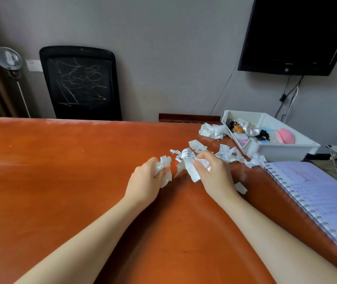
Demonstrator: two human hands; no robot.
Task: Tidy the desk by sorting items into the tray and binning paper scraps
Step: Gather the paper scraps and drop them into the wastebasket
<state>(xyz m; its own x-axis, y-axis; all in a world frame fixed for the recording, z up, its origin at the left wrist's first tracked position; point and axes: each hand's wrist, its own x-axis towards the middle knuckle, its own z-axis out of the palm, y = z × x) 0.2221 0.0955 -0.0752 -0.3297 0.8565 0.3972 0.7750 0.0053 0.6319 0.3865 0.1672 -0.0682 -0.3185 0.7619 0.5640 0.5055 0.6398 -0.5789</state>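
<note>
Gripping scraps (191, 171); open desk (50, 171) leftward

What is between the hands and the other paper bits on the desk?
Nothing visible. The left hand and the right hand each hold scraps; the loose paper bits lie on the bare desk just beyond the right hand, beside the tray. No bin is in view.

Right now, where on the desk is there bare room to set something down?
The desk is bare left of the left hand, out to the far edge. The right side is crowded: scraps lie between the right hand, tray and notebook.
</note>
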